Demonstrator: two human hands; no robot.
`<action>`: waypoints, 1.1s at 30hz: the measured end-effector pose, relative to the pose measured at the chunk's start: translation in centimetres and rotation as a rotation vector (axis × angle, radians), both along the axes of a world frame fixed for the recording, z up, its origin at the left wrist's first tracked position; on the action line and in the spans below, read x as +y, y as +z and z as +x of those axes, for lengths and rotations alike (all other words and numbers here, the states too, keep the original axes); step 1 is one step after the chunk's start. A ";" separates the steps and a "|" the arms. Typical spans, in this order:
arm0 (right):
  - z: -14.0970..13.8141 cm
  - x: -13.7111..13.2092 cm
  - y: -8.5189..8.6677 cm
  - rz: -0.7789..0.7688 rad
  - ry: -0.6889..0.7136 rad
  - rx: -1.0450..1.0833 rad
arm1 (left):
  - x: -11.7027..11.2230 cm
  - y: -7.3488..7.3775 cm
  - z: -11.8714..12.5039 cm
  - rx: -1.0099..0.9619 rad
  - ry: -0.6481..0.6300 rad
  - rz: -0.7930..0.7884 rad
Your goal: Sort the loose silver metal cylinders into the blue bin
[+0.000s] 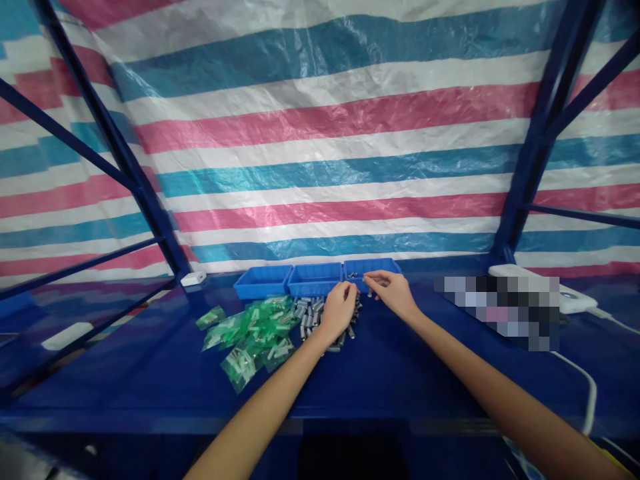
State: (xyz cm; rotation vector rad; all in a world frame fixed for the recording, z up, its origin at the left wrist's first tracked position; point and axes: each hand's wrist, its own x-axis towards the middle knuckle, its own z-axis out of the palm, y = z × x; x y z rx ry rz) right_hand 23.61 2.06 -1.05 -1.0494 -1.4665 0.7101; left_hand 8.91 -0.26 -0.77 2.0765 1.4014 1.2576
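Observation:
My left hand (341,308) is closed, fingers curled down, over a pile of small grey metal pieces (311,315). Whatever its fingertips hold is hidden. To its right, my right hand (393,291) is in a pinch at the front of the right blue bin (373,265). A tiny shiny bit shows under its fingertips, too small to name. Some small metal parts (353,275) lie in that bin. Left of the pile, several green-tinted clear plastic bags (255,330) with small pale pieces inside are heaped on the table.
Two more blue bins, a left one (263,283) and a middle one (315,280), stand in the row. A small white box (193,279) sits at the back left. On the right are a blurred-out object (505,310), a white device (577,301) and a white cable (593,387). Blue posts (530,147) frame the table.

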 end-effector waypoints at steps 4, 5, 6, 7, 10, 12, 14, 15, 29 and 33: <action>0.7 0.8 -0.1 -0.005 0.006 0.104 | 0.0 0.1 -0.1 -0.021 0.015 -0.017; 0.7 0.8 0.0 0.012 0.039 0.118 | 0.0 0.1 -0.1 -0.019 0.015 -0.019; 0.7 0.6 0.1 0.035 0.062 0.108 | 0.0 0.1 -0.1 -0.019 0.014 -0.018; 0.6 0.4 0.3 0.063 0.062 0.063 | 0.0 0.1 -0.1 -0.020 0.013 -0.017; 0.3 -0.6 0.8 0.128 -0.063 -0.269 | 0.2 -0.1 -0.2 -0.027 0.017 -0.015; 0.3 -1.2 0.9 0.113 -0.143 -0.519 | 0.3 -0.3 -0.2 -0.032 0.023 -0.011; 0.3 -1.5 0.8 0.069 -0.165 -0.687 | 0.4 -0.5 -0.2 -0.034 0.026 -0.006; 0.3 -1.6 0.7 0.051 -0.164 -0.739 | 0.5 -0.5 -0.2 -0.035 0.028 -0.004; 0.4 -1.5 0.2 -0.015 -0.162 -0.795 | 0.2 -0.4 -0.1 -0.062 0.022 -0.020; 0.4 -1.0 -0.3 -0.037 -0.073 -0.738 | 0.2 -0.4 0.0 -0.089 0.019 -0.030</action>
